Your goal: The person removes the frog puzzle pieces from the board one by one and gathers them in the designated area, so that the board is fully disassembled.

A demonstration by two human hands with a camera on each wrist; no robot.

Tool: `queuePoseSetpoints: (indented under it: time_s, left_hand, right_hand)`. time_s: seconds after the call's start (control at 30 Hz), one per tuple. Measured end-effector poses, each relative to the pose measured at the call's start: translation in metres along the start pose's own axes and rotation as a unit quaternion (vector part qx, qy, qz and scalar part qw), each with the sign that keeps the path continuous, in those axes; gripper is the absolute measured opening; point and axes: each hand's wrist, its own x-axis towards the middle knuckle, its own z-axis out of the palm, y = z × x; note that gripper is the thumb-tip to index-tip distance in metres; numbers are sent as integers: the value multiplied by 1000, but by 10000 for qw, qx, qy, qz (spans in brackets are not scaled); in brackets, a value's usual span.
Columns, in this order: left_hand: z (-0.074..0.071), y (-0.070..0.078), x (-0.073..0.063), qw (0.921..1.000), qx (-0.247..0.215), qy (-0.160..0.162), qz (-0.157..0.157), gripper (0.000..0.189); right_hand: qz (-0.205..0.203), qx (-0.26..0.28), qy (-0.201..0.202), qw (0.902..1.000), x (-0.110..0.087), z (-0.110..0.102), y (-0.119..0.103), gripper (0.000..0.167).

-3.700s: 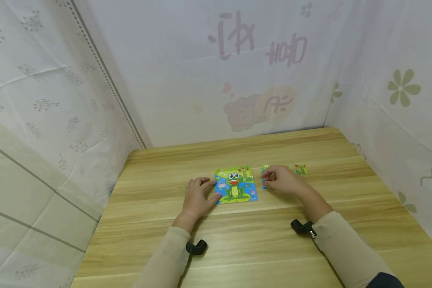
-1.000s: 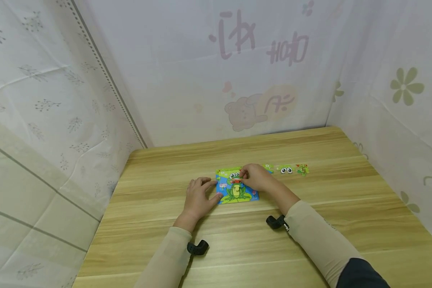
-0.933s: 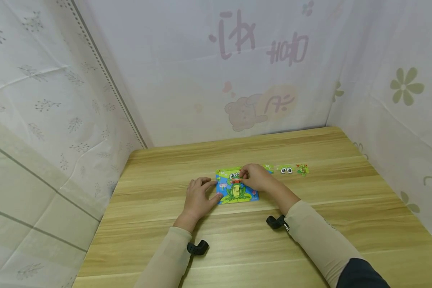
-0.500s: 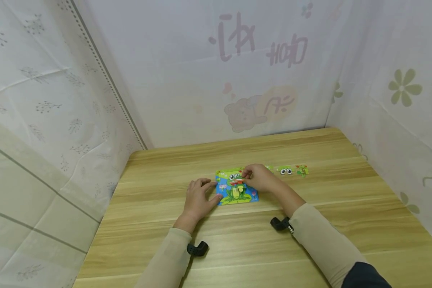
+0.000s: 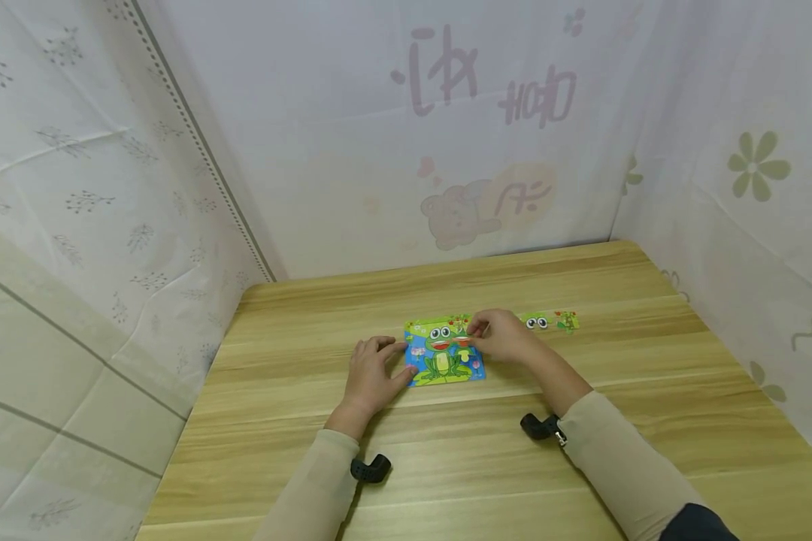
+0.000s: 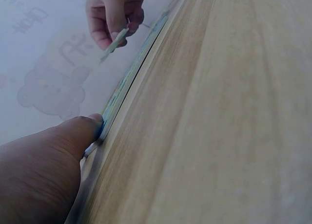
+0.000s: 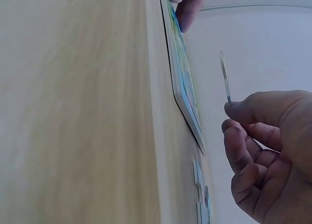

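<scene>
A square frog picture puzzle [image 5: 438, 372] lies on the table in the head view. My left hand [image 5: 372, 376] rests at its left side, thumb and fingertips on the edge; in the left wrist view the thumb [image 6: 80, 131] presses on that edge. Between thumb and fingers, my right hand [image 5: 504, 336] pinches a thin puzzle piece [image 5: 463, 347] printed with the frog's mouth. That piece [image 7: 225, 80] is raised above the board [image 7: 186, 87] in the right wrist view, over the puzzle's right part. The other fingers of the right hand [image 7: 268, 141] are curled.
To the right of the puzzle lie loose pieces, one with the frog's eyes [image 5: 536, 322] and one with a tree [image 5: 566, 321]. My right hand partly covers that area. The wood-grain table [image 5: 446, 473] is bordered by printed curtains [image 5: 338, 150].
My right hand has gone from the loose pieces to above the puzzle with the mouth piece, then drifted a little right during the last second. The left hand has stayed in place.
</scene>
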Motion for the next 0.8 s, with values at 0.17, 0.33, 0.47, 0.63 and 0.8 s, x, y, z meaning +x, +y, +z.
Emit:
queuePoseSetpoints:
  time_s: [0.17,0.33,0.47,0.63,0.8]
  left_hand:
    - [0,0,-1,10000,2,-26,-46,55]
    - [0,-1,0,10000,-38,33,-36,55]
    - [1,-2,0,10000,-32,34,-26,55]
    - [2,-2,0,10000,-61,20,-43,55]
    - [3,-2,1,10000,-62,28,-39,55]
  right_hand:
    - [15,-43,60,10000,-6,-5,7,10]
    - [-10,-99,217,9997,-9,-12,14,10]
    - [-22,-86,232,9997,-13,-18,21,9]
    - [10,-39,171,9998,-19,-26,31,9]
    - [62,-82,245,9996,-26,-34,40,9]
